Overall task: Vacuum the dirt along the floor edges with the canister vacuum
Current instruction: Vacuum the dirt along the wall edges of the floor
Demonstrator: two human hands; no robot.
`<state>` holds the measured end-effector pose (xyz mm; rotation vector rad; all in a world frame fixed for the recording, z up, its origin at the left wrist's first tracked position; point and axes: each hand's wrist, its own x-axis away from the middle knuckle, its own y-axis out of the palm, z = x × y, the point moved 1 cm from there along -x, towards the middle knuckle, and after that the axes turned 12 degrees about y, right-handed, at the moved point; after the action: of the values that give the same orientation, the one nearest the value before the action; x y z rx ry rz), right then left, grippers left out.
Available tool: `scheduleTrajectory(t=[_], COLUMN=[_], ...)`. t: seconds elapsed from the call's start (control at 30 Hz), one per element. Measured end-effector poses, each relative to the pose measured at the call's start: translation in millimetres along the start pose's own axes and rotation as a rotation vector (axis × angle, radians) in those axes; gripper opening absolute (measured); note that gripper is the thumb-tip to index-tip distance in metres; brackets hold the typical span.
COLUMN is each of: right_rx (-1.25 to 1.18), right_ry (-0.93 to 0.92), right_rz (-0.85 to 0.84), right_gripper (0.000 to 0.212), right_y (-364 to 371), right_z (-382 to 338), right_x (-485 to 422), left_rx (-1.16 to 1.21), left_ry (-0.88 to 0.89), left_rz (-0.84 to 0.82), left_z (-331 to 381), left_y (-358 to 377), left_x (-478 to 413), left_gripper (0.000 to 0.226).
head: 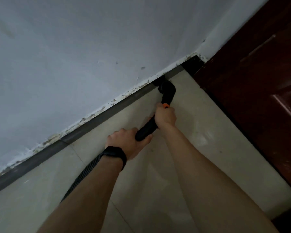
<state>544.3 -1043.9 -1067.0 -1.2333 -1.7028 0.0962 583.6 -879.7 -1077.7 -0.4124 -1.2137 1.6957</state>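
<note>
My forearms are reaching out from the bottom of the view, the left one wearing a dark wristband (115, 155). My left hand (126, 142) is curling round the rear end of the black wand (146, 130), where the ribbed hose (84, 175) is trailing back under my arm; I judge that this grip is steering and taking the hose's drag. My right hand (165, 116) is wrapping the wand further forward, just behind the orange collar (165, 105), so I can press the tip down. The nozzle (166, 89) is sitting on the pale floor (200, 132), pushed against the dark skirting strip (91, 121) under the flaking wall (91, 47), near the corner by the brown door (259, 81). I am angling it into that edge because grit gathers there. The canister itself is lying out of view behind me.
</note>
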Motion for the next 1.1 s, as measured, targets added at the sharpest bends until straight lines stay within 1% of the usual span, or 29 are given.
scheduleTrajectory(t=[0.3,0.4,0.53,0.63,0.73,0.8,0.9,1.0,1.1], right_rx=[-0.047,0.03,0.177,0.22,0.21,0.174,0.181,0.118,0.036], right_ry=[-0.001,-0.036,-0.123,-0.124,-0.091,-0.061,-0.067,-0.019,0.055], right_rz=[0.015,0.047,0.145,0.159,0.124,0.106,0.129,0.14,0.154], right_gripper=[0.042,0.041,0.042,0.042,0.042,0.042,0.035,0.046,0.05], right_y=[-47.3,-58.8,-64.9,-68.5,-71.6,-72.5,-72.3,-70.4,-70.3], right_z=[-35.1,-46.9,-61.8,-65.5,-67.6,-65.8,-50.3,-18.9,15.8], right_x=[-66.0,-83.0,-97.7,-106.4,-107.3,-102.4,-89.4,-67.6,-41.2], left_rx=[0.031,0.134,0.288,0.271,0.271,0.291,0.29,0.214,0.15], left_ry=[0.109,0.1,0.066,0.087,0.112,0.114,0.119,0.147,0.198], left_rz=[-0.017,-0.03,-0.022,0.0,0.007,0.001,-0.019,-0.044,-0.081], left_z=[48.0,58.6,66.5,67.8,69.5,72.5,72.2,65.1,57.0], left_y=[-4.5,3.1,9.0,11.5,14.1,15.9,21.6,29.1,36.7], left_x=[-74.5,-91.8,-107.1,-115.3,-118.8,-114.6,-97.7,-70.4,-39.9], left_gripper=[0.058,0.061,0.065,0.062,0.058,0.058,0.061,0.063,0.064])
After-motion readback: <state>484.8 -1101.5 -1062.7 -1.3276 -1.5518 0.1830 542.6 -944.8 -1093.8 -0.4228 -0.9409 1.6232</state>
